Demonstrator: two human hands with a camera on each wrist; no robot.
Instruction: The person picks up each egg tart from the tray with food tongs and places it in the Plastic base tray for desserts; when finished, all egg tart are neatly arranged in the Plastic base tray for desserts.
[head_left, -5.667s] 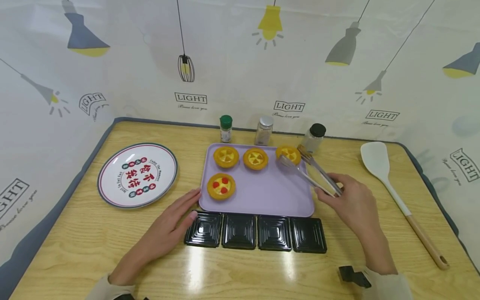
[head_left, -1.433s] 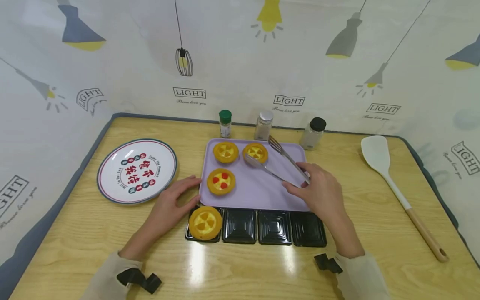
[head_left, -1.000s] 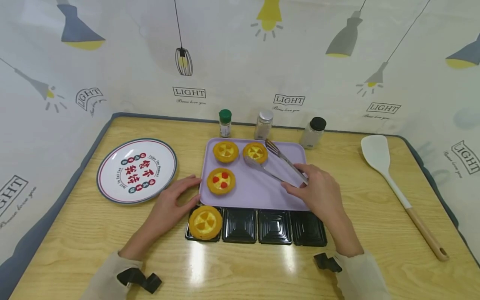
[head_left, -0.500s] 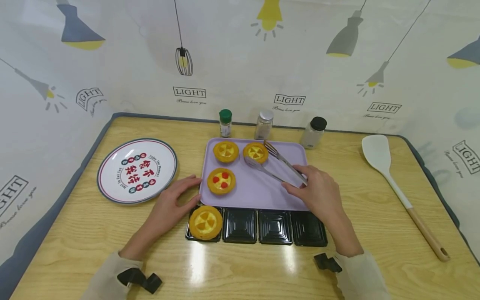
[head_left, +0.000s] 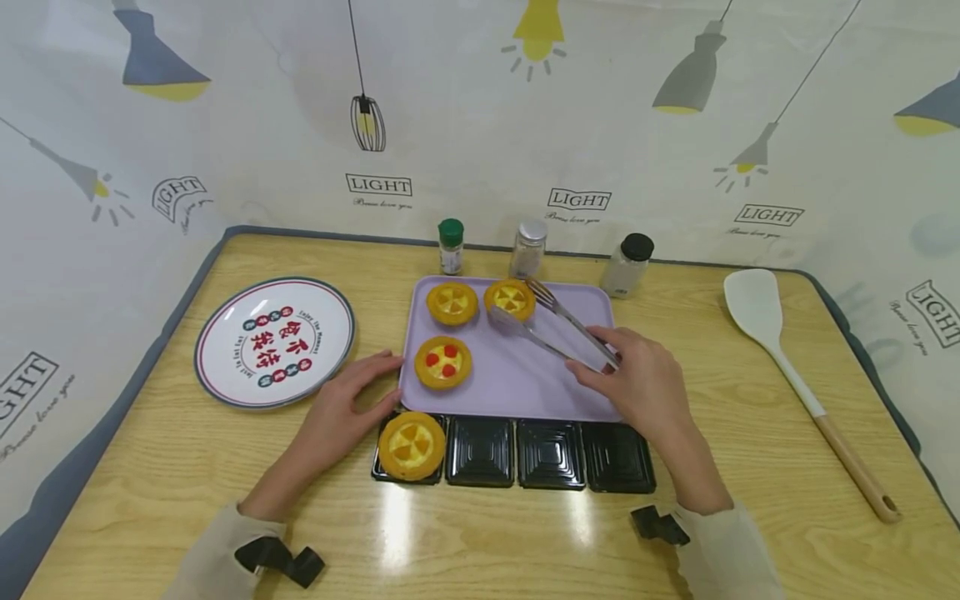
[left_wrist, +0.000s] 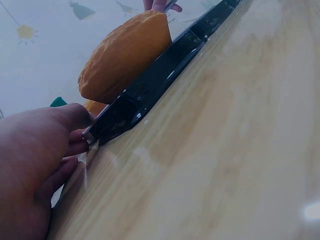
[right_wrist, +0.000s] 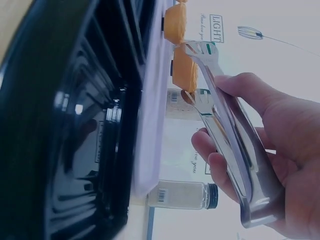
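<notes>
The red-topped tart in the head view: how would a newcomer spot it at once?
Find the purple tray beside the left hand. At its left side, nearer the person than two other tarts, sits the red-topped tart. Three red pieces on top set it apart.

Tray (head_left: 525,385): light purple, flat.
Tongs (right_wrist: 253,150): shiny, spread, pointing to ten o'clock.
Tart (head_left: 511,297): round, yellow, at the tray's twelve o'clock.

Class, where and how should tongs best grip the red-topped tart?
Probably by opposite sides of the red-topped tart, whose round crust surrounds its upward-facing topping. Come from the right: the tray is bare there; the left hand is at its left edge.
</notes>
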